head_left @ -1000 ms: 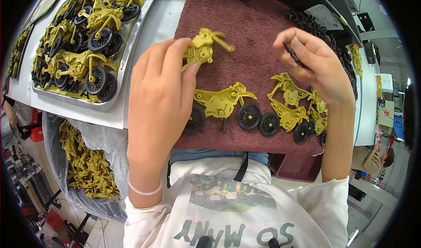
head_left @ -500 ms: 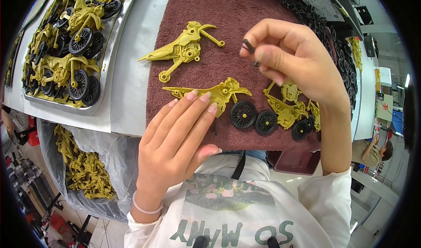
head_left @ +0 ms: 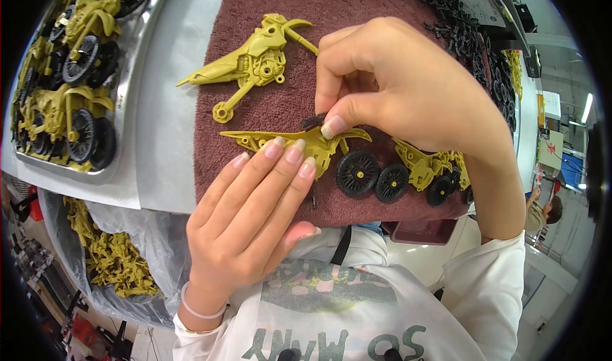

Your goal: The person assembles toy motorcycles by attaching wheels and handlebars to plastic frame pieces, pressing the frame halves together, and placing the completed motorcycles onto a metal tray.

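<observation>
A yellow toy motorcycle body half (head_left: 324, 149) lies hollow side up on the maroon towel (head_left: 287, 109). My left hand (head_left: 242, 224) rests flat on it, fingers stretched, fingertips steadying its near side. Over its upper edge, my right hand (head_left: 401, 87) pinches a small black plastic part (head_left: 311, 122) between thumb and forefinger; its exact shape is partly hidden. Farther off lies the other yellow body half (head_left: 255, 67), with a fork and a swing arm, outer side up. Two black spoked wheels with yellow hubs, a larger wheel (head_left: 347, 176) and a smaller wheel (head_left: 385, 185), sit right of the worked piece.
More yellow body pieces (head_left: 421, 169) with wheels lie at the towel's right. Several assembled motorcycles fill a metal tray (head_left: 132, 99) at left. Below it, a plastic-lined bin (head_left: 169, 230) holds yellow parts. Black parts (head_left: 462, 42) pile up at far right. A maroon bin (head_left: 424, 232) stands below the table edge.
My right hand has come down and left, bringing the black part from the air to the body half's upper edge. My left hand stays on the body half. The view has shifted slightly.
</observation>
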`<state>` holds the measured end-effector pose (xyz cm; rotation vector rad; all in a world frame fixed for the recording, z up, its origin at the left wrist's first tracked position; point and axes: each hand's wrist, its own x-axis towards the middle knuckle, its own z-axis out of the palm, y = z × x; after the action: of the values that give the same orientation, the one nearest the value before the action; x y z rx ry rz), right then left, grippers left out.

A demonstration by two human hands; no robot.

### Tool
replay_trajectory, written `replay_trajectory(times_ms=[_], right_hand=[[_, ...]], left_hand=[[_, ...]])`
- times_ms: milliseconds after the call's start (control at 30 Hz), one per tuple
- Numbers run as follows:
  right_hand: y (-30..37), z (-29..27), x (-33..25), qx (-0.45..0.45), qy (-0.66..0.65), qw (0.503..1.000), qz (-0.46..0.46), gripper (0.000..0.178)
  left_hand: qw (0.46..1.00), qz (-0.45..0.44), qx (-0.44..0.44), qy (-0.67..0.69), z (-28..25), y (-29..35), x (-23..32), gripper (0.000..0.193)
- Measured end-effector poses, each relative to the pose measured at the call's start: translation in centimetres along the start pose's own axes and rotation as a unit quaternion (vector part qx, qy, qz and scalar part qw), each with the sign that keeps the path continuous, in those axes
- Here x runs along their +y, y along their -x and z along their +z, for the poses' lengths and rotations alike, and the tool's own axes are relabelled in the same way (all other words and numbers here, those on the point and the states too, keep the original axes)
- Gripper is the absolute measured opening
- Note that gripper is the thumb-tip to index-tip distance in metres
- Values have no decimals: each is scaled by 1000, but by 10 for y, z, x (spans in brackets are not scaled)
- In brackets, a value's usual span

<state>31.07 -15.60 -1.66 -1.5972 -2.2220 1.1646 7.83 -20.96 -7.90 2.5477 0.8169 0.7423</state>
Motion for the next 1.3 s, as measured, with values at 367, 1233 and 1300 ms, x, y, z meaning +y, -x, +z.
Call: replay_trajectory(times_ms=[367, 1233, 1300], right_hand=[[-14, -9, -34, -38, -6, 994, 106, 19], [-9, -28, -49, 68, 97, 993, -4, 30], [-34, -17, -35, -1, 80, 996, -33, 31]], left_hand=[[1000, 8, -17, -9, 1, 3, -4, 43], [998, 38, 40, -15, 7, -3, -3, 31], [999, 35, 39, -10, 7, 0, -5, 36]])
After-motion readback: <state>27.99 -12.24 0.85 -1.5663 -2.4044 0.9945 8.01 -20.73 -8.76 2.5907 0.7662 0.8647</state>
